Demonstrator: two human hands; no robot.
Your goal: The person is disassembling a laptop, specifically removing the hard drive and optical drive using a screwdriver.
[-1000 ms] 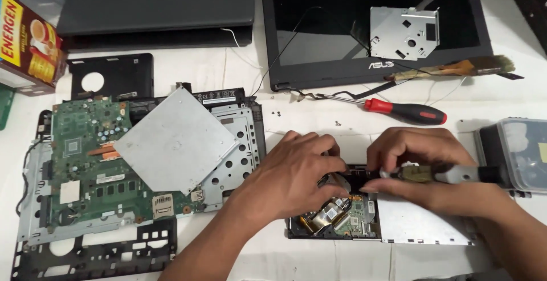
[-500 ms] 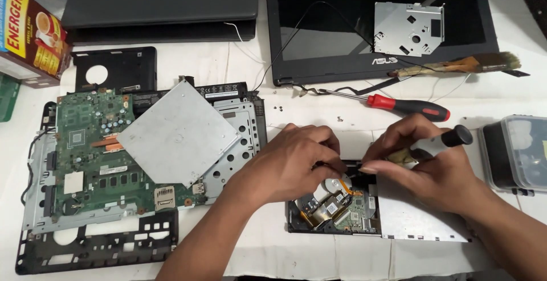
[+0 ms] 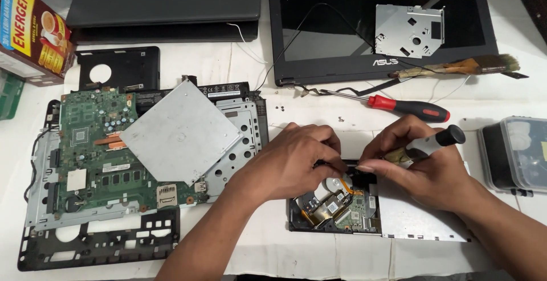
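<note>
Hands met over the opened drive (image 3: 336, 204), which lay on the white table (image 3: 319, 116) just right of the motherboard (image 3: 97, 150). Left hand (image 3: 296, 161) pressed down on the drive's top edge, fingers curled; whether it gripped anything I couldn't tell. Right hand (image 3: 424, 161) was closed around a small screwdriver (image 3: 430, 142), tip at the drive. Red screwdriver (image 3: 407, 108) lay above, apart.

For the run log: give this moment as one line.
left hand: steadies opened disc drive | right hand: holds small screwdriver over it | red screwdriver: lying beside
</note>
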